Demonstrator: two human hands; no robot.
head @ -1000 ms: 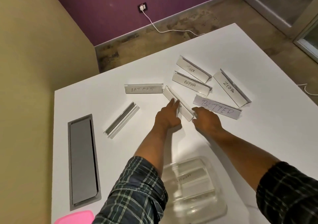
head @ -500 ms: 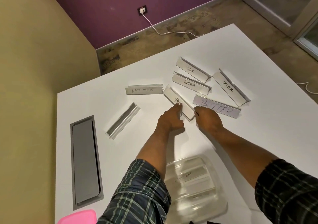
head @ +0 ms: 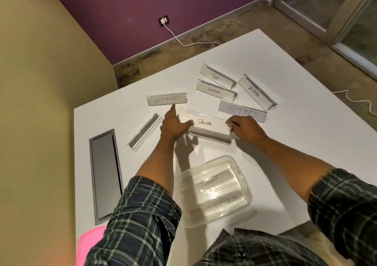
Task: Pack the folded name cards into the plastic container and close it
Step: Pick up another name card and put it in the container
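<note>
A person in plaid sleeves stands over a white table (head: 285,143), holding one folded name card marked PANDA (head: 206,126) between both hands. The left hand (head: 173,126) grips the card's left end with the thumb across its front and the index finger stretched straight ahead; the right hand (head: 244,128) pinches the right end with curled fingertips. Holding it by both ends seems meant to keep the long, light card level and its fold intact — judging from its shadow, it sits slightly off the table. Close in front of the person's body, beneath and between the two forearms, sits the clear plastic container (head: 242,186), open at the top, with a card reading ELEPHANT (head: 210,184) already lying inside; it looks placed there so each card needs only a short pull back toward the body. Just beyond the left fingertip lies the BATMAN card (head: 167,100). Past the right hand lies the BUTTER card (head: 242,111), with the ALPHA card (head: 215,91), TIGER card (head: 216,76) and ZEBRA card (head: 255,91) farther out. To the left of the left hand rests an unlabelled card (head: 145,131) — its writing, if any, faces away. Farther left is a grey cable hatch (head: 106,174), and a pink object (head: 89,243), possibly the lid, lies beside the left elbow. Most cards remain unpacked.
</note>
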